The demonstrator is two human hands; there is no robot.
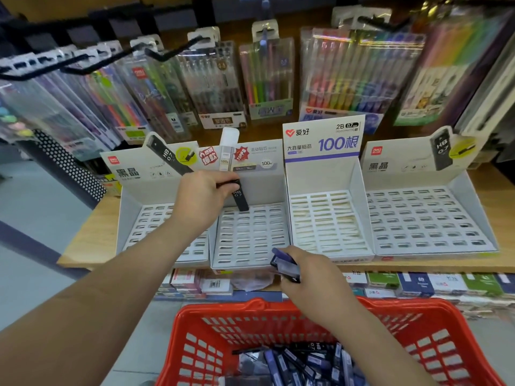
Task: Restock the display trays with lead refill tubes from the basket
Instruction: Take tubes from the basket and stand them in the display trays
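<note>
The left hand pinches one black lead refill tube, marked HB 0.7, by its upper end between thumb and curled fingers. The tube hangs almost upright below the fingertips, its lower tip at the back row of slots in the second display tray from the left; whether it touches cannot be told. At that tray's front edge the right hand is curled round a small bundle of purple and dark tubes jutting leftward past the thumb, and nearer than the tray the red basket holds a loose heap of tubes.
</note>
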